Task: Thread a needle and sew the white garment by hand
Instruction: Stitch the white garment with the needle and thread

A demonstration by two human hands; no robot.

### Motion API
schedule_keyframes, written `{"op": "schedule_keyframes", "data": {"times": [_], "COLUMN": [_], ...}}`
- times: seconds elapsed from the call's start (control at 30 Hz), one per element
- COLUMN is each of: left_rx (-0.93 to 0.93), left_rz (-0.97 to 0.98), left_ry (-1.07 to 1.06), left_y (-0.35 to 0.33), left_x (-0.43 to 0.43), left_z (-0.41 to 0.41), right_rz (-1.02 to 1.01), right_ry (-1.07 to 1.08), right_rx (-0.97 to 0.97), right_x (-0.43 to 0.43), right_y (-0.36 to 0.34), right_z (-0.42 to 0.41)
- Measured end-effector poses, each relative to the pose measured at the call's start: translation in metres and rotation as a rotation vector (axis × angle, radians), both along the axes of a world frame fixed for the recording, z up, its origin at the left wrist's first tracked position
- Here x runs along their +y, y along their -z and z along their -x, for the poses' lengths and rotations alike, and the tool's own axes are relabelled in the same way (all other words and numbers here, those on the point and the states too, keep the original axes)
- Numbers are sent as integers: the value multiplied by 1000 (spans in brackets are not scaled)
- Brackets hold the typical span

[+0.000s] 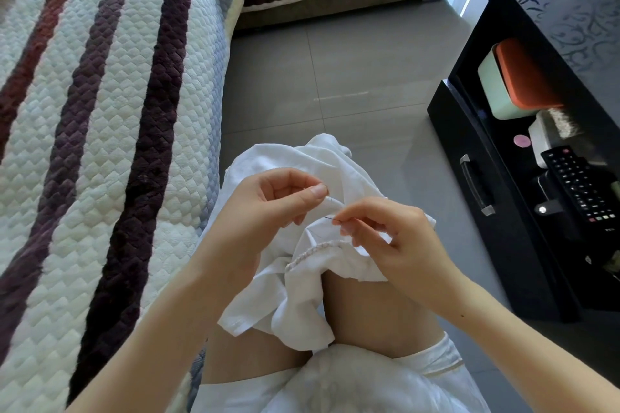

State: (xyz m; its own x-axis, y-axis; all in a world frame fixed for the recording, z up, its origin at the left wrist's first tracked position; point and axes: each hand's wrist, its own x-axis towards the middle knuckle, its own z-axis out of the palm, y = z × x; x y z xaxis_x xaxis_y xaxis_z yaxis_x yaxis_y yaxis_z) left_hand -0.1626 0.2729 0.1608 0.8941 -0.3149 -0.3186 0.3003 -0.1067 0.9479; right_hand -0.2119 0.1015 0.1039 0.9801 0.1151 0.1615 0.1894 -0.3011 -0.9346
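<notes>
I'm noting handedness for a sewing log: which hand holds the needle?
The right hand: its thumb and forefinger pinch the needle, while the left hand only pinches a fold of the white garment.

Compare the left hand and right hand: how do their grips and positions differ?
The left hand pinches a fold of the white garment; the right hand pinches the needle. The left hand sits higher in the picture; the right hand is lower, beside the stitched hem. Both use a thumb-and-forefinger pinch.
</notes>
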Motion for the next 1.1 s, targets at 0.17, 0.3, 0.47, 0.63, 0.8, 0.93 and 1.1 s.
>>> {"op": "schedule_keyframes", "data": {"times": [0.17, 0.3, 0.47, 0.63, 0.8, 0.93, 1.1], "left_rx": [121, 139, 66, 65, 40, 41, 52], "left_rz": [-54, -146, -227, -212, -186, -173, -190], "left_ry": [-10, 42, 215, 245, 201, 161, 157], "left_y": [12, 19, 22, 23, 25, 24, 21], "left_x": [2, 2, 4, 4, 4, 3, 3], "left_z": [0, 9, 23, 31, 37, 40, 41], "right_rz": [-332, -413, -581, -581, -406, -710, -998], "right_ry": [11, 22, 35, 24, 118, 86, 137], "right_rx": [77, 135, 353, 441, 345, 429, 501], "right_x": [2, 0, -9, -18, -27, -39, -46], "right_y": [-10, -17, -26, -31, -33, -43, -54], "right_z": [3, 3, -1, -4, -6, -18, -36]}}
